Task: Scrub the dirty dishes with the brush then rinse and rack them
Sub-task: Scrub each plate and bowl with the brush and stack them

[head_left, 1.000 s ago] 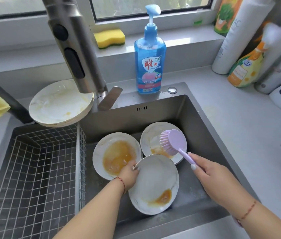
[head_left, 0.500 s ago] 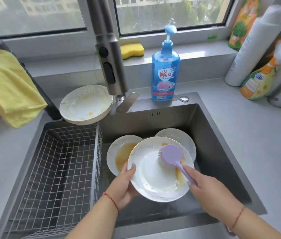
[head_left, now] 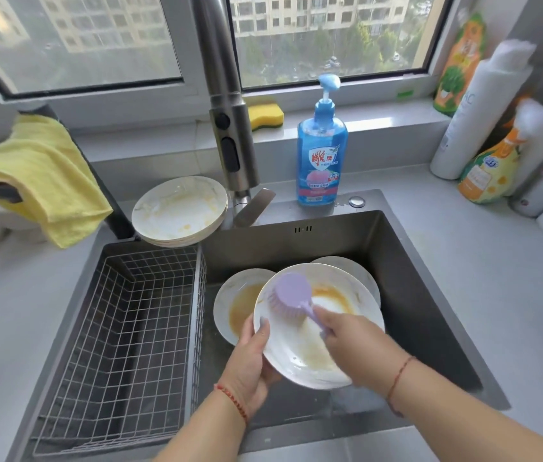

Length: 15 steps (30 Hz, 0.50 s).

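My left hand (head_left: 250, 361) grips the near-left rim of a white plate (head_left: 300, 355), thumb over its edge, tilting it above the sink (head_left: 430, 311), while my right hand (head_left: 353, 345) is curled round the handle of the lilac brush (head_left: 291, 295), bristles pressed on the plate's far-left side beside an orange smear. Just beyond my hands I see two more dirty plates (head_left: 240, 298) on the sink floor, and left of my left hand sits the wire rack (head_left: 123, 328)
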Each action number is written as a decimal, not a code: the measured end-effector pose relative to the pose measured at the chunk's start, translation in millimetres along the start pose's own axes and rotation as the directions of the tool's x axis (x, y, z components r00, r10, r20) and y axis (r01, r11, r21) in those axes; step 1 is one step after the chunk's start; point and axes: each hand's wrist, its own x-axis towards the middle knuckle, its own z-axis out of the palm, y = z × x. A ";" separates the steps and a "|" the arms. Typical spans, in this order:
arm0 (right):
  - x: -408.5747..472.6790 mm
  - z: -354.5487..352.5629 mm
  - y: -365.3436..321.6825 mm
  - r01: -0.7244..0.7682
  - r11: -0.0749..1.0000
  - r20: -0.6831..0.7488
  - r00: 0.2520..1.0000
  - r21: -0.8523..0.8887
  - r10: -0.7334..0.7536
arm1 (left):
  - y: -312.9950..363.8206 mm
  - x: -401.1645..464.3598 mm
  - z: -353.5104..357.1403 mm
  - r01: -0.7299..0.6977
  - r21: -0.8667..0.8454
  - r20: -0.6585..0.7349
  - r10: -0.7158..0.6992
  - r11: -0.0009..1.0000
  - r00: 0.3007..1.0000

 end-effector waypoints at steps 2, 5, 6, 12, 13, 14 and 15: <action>2.3 -5.8 12.9 -0.034 0.995 -0.097 0.995 -0.094 0.025 | 1.1 -1.4 -3.2 -0.013 -0.020 -0.025 0.013 1.000 1.000; -18.7 -10.4 25.2 -0.076 0.954 -0.106 0.993 -0.291 0.047 | 8.5 -2.4 -7.6 -0.044 -0.040 -0.075 0.041 0.998 0.996; -29.2 -12.0 23.9 -0.079 0.952 -0.063 0.996 -0.296 0.064 | 11.4 -2.2 -8.5 -0.058 -0.039 -0.084 0.055 0.998 0.995; -50.4 0.7 -28.0 0.004 1.000 0.185 0.983 0.021 -0.008 | 14.8 -5.1 -4.0 -0.076 0.003 -0.082 0.076 0.997 0.994; -39.9 2.9 -32.9 0.036 0.999 0.135 0.990 0.023 -0.038 | 13.2 -6.5 -2.9 -0.062 0.002 -0.072 0.062 0.998 0.995; -26.1 3.5 -33.9 0.059 0.998 0.072 0.996 0.002 -0.059 | 11.9 -7.8 -2.6 -0.050 0.000 -0.061 0.050 0.999 0.997; -13.3 2.4 -31.7 0.053 0.998 0.016 0.999 -0.034 -0.052 | 11.1 -9.1 -2.9 -0.042 0.001 -0.054 0.042 0.999 0.998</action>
